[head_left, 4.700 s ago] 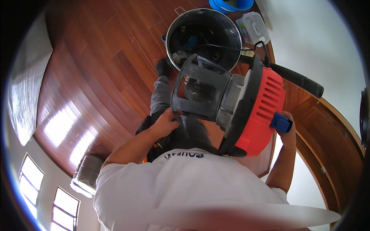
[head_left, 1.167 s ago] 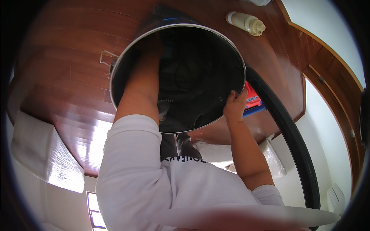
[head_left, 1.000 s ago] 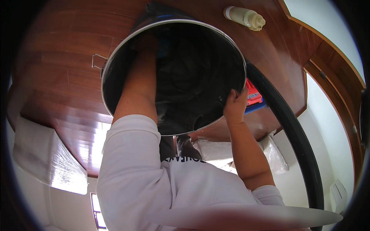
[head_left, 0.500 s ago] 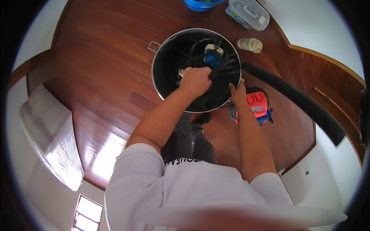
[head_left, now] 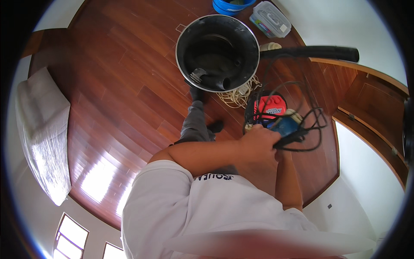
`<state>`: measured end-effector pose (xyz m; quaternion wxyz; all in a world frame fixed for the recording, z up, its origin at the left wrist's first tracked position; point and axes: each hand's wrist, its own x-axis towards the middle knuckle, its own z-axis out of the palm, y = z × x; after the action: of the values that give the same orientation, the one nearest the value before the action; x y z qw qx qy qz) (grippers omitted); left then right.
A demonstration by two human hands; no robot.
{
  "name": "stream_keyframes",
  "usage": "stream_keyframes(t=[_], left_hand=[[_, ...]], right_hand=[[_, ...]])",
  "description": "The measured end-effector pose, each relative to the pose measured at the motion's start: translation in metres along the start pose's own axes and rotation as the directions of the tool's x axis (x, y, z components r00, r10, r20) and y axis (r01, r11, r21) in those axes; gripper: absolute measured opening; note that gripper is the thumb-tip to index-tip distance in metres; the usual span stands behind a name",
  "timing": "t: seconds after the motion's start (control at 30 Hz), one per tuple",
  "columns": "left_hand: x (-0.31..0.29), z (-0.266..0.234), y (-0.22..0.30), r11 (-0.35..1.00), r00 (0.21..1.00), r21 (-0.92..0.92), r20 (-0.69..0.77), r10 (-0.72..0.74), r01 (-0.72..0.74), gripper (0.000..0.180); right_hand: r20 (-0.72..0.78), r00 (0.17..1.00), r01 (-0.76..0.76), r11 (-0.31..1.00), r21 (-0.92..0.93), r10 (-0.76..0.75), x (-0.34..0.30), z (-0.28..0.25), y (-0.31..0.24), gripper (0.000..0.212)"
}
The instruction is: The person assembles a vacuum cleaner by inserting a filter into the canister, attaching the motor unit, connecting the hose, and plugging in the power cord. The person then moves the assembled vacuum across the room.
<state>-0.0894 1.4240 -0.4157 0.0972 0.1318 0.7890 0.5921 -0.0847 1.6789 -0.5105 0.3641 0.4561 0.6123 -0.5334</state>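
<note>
My left hand (head_left: pixel 261 143) reaches across to the right, closed around a looped black cord (head_left: pixel 317 116). Against the loops hangs a blue object with a cream end (head_left: pixel 286 126), blurred, its kind unclear. Behind the left hand, my right forearm (head_left: pixel 289 185) comes up; the right hand's fingers are hidden. Under the bundle is a red case-like thing (head_left: pixel 271 106) with dark sides. Ahead of me stands a deep black tub (head_left: pixel 181 54) with a metal rim. Inside it are a short black tube (head_left: pixel 224 82) and a pale toothed piece (head_left: pixel 197 75).
A thick black hose (head_left: pixel 319 52) sticks out rightward from the tub. Tangled cream cord (head_left: pixel 235 98) lies beside its base. Beyond are a cream bottle (head_left: pixel 271 46), a lidded clear box (head_left: pixel 276 21) and a blue basin (head_left: pixel 228 7). A plastic-wrapped panel (head_left: pixel 45 129) is at left.
My left hand has lifted the black cord and blue object out of the tub and swung them right and nearer. My right hand has left the tub's rim.
</note>
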Motion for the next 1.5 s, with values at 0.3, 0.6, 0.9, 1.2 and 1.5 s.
stream_keyframes(t=[0.3,0.6,0.9,1.2,1.5], left_hand=[[-0.006,0.086,-0.180,0.833,0.822,0.450,0.304,-0.481,0.321,0.022],[-0.005,0.049,-0.260,0.646,0.761,0.686,0.207,-0.615,0.335,0.025],[0.028,-0.051,-0.184,0.956,0.870,-0.193,0.481,-0.106,0.223,0.025],[0.096,-0.132,-0.275,0.740,0.369,0.672,0.685,-0.628,0.010,0.074],[0.107,-0.105,-0.302,0.798,0.374,0.601,0.729,-0.574,0.053,0.083]], right_hand=[[0.003,0.996,0.084,0.932,-0.353,-0.088,-0.029,-0.001,0.051,0.040],[0.055,0.992,0.121,0.829,-0.546,-0.110,-0.008,0.034,0.050,0.036],[0.186,0.926,0.352,0.573,-0.740,-0.329,0.021,0.097,0.001,0.035],[0.163,0.958,0.281,0.662,-0.695,-0.235,0.017,0.137,-0.008,0.033],[0.066,0.981,0.181,0.754,-0.632,-0.181,-0.007,0.125,0.027,0.033]])
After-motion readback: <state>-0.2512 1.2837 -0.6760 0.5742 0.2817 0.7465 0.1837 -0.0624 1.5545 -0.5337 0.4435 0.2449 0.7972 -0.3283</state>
